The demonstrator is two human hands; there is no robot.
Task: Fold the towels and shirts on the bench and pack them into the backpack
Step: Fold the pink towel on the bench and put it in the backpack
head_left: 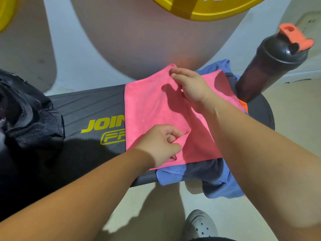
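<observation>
A pink towel [149, 108] lies spread across the black bench [90, 105], over a blue cloth [220, 185] that hangs off the near edge. My left hand [160, 145] pinches a fold of the pink towel near its front edge. My right hand [189, 86] pinches the towel close to its far edge. An orange cloth [243, 104] peeks out under the towel's right side. The black mesh backpack [26, 115] sits at the bench's left end.
A dark shaker bottle with an orange lid [271, 66] stands upright at the bench's right end, close to my right forearm. A yellow weight plate [199, 7] is on the floor beyond the bench. My grey shoe [201, 225] is below.
</observation>
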